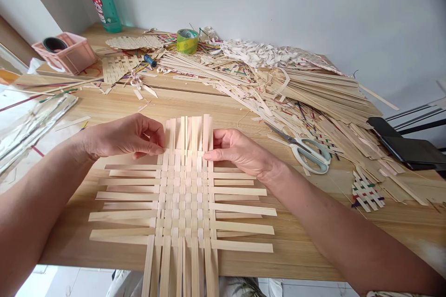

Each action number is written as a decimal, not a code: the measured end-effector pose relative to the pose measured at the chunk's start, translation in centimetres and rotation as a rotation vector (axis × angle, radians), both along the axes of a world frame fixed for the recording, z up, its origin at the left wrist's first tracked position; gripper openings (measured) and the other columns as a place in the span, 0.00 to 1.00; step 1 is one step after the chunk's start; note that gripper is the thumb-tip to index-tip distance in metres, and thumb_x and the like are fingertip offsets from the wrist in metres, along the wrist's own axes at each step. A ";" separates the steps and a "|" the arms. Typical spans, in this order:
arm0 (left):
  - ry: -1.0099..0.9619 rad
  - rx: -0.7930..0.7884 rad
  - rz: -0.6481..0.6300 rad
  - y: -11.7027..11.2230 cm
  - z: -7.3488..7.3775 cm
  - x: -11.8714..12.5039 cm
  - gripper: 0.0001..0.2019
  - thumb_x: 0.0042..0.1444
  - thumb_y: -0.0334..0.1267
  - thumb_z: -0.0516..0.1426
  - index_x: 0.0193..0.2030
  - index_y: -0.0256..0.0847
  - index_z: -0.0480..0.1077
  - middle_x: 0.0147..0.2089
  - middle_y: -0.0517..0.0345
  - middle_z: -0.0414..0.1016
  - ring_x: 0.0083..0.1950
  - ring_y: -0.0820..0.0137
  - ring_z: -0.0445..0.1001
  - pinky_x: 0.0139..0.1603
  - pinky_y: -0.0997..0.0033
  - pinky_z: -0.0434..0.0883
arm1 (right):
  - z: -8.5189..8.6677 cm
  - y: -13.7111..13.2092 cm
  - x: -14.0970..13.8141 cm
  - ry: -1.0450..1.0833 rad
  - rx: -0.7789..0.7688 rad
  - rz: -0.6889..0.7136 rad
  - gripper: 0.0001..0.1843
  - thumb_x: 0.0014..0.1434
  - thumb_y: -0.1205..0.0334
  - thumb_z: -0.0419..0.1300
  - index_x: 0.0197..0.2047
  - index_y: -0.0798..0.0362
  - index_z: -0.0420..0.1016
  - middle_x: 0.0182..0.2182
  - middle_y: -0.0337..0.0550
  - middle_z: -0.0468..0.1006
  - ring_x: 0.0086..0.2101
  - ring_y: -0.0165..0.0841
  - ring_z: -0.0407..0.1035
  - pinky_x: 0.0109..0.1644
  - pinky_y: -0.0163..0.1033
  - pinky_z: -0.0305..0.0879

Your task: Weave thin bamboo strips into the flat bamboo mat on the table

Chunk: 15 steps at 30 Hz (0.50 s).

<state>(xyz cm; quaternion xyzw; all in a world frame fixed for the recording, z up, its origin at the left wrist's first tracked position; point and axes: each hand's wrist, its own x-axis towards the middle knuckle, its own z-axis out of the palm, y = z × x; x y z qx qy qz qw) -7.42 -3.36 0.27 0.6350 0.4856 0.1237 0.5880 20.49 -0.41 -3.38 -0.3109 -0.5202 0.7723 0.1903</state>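
Observation:
A woven mat of pale flat bamboo-like strips (184,199) lies before me on the table, its loose strip ends sticking out on all sides and hanging past the front edge. My left hand (137,137) is closed in a pinch at the mat's upper left edge, thumb and fingertips meeting by the outermost upright strips. At the upper right edge, my right hand (233,151) grips the mat, its thumb on top and the fingers partly hidden behind the strips. Between the two hands, the far strip ends tilt slightly upward.
White-handled scissors (310,153) lie right of my right hand. Behind are heaped strips (313,86), a roll of yellow-green tape (187,41) and a blue marker-like cylinder (150,60). Farther left stand a pink basket (75,55) and teal bottle (102,2). A black device (400,144) sits right.

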 end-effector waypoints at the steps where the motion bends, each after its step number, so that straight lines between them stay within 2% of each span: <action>1: 0.010 0.002 -0.010 0.0 0.0 0.0 0.08 0.53 0.37 0.63 0.31 0.34 0.72 0.22 0.65 0.65 0.21 0.81 0.62 0.21 0.83 0.61 | 0.0 0.0 0.0 0.002 0.004 0.001 0.14 0.48 0.65 0.73 0.39 0.56 0.81 0.37 0.42 0.82 0.36 0.28 0.75 0.45 0.34 0.70; 6: 0.052 0.028 -0.022 -0.1 0.2 -0.2 0.07 0.54 0.37 0.61 0.31 0.34 0.72 0.22 0.65 0.64 0.21 0.80 0.61 0.21 0.83 0.60 | 0.2 -0.1 0.0 0.014 0.010 0.024 0.12 0.48 0.65 0.72 0.39 0.55 0.81 0.37 0.40 0.82 0.37 0.27 0.74 0.46 0.34 0.70; 10: 0.086 0.033 0.001 -0.3 0.6 -0.2 0.06 0.52 0.37 0.62 0.30 0.36 0.72 0.22 0.64 0.65 0.22 0.79 0.62 0.21 0.81 0.61 | 0.0 -0.3 -0.1 -0.003 0.031 -0.009 0.15 0.47 0.63 0.73 0.39 0.55 0.80 0.36 0.41 0.82 0.36 0.29 0.74 0.44 0.36 0.70; 12: 0.095 0.031 0.001 -0.4 0.8 -0.2 0.06 0.52 0.37 0.62 0.28 0.38 0.72 0.22 0.64 0.65 0.21 0.78 0.62 0.20 0.81 0.61 | -0.2 -0.5 -0.3 -0.030 0.071 -0.031 0.16 0.45 0.62 0.74 0.39 0.55 0.79 0.36 0.40 0.81 0.35 0.29 0.73 0.42 0.36 0.70; 15: 0.106 0.033 -0.010 -0.5 1.1 -0.1 0.04 0.51 0.35 0.61 0.27 0.40 0.72 0.20 0.65 0.64 0.20 0.77 0.61 0.18 0.80 0.61 | -0.4 -0.8 -0.6 -0.090 0.186 -0.059 0.14 0.44 0.64 0.73 0.35 0.54 0.77 0.32 0.37 0.78 0.32 0.28 0.71 0.37 0.35 0.67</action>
